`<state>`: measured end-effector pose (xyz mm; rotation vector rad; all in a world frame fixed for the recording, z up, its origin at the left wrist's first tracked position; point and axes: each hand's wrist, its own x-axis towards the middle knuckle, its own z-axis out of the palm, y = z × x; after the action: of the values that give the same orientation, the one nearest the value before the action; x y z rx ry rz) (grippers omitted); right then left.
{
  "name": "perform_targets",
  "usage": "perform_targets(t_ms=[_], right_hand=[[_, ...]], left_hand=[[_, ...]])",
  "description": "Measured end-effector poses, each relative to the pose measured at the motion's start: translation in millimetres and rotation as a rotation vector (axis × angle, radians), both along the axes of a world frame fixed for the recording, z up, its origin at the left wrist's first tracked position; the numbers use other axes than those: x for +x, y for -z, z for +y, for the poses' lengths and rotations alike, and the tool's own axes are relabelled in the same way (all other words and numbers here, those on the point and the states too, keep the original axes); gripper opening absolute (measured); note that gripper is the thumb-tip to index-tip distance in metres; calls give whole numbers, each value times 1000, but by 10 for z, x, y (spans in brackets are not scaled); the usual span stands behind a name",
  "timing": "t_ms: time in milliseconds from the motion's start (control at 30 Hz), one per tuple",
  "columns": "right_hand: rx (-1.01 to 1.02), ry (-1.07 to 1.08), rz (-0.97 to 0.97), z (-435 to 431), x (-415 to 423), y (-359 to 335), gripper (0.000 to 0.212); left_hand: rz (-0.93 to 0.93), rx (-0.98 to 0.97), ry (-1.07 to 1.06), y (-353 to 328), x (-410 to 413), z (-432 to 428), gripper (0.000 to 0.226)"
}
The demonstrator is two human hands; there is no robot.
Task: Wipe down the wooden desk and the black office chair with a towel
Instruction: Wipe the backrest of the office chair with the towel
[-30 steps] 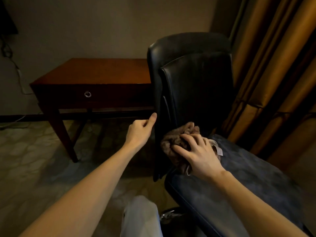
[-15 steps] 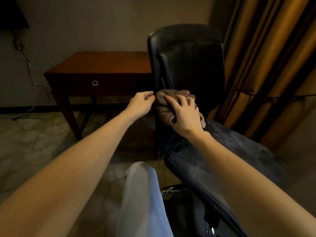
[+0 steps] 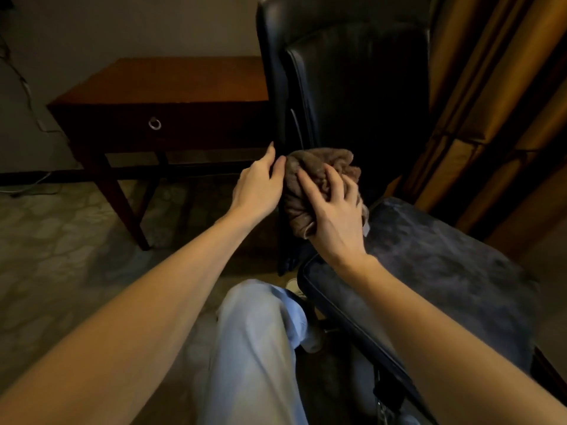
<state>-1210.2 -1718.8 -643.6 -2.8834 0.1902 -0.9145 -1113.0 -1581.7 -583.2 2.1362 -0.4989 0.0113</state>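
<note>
We're gripping the bunched towel (image 3: 319,171) in our right hand (image 3: 336,217), fingers curled over it, pressing it low on the backrest edge of the black office chair (image 3: 352,87). Our left hand (image 3: 257,190) is resting open against that edge, bracing it. We're wanting firm, overlapping strokes here.

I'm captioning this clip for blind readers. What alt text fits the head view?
A person's right hand holds a bunched brown towel against the lower backrest of a black office chair, the left hand open beside it at the backrest's edge. A wooden desk stands behind on the left, golden curtains on the right.
</note>
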Motion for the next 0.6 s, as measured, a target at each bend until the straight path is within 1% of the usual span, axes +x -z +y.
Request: perform_targets(t_ms=[100,200,233,300,333,367,400,433,467,533,567,600], right_hand=[[32,1,-37,60,188,362,64],[3,32,-69,-6,279,678,57],[-16,23,-47,-67,274,775,57],[-35,-8,40,-237,212,905,64],[0,-17,95,-308,154,950,68],[77,-14,148,-354,103,999,70],[212,28,182,-386,64,1051,71],[400,108,183,-381,22,1086,70],[644,236,125,-405,15,1143,70],[1167,534,-108,-469,36,1154,65],[1361,640,-224,-527,52,1131,60],[1503,688,-319,-620,86,1119,54]], left_hand=[[-52,6,32,278,171,36,56],[-2,-69,104,573,288,-7,56],[29,-97,117,659,315,-33,55],[91,-174,137,791,355,-111,53],[145,-226,138,868,368,-160,52],[205,-273,133,944,378,-206,50],[271,-301,124,1017,391,-267,48],[336,-307,118,1073,384,-296,47],[388,-301,119,1137,393,-337,46],[449,-276,143,1247,457,-373,46],[465,-268,152,1273,497,-372,47],[472,-261,156,1293,552,-382,47]])
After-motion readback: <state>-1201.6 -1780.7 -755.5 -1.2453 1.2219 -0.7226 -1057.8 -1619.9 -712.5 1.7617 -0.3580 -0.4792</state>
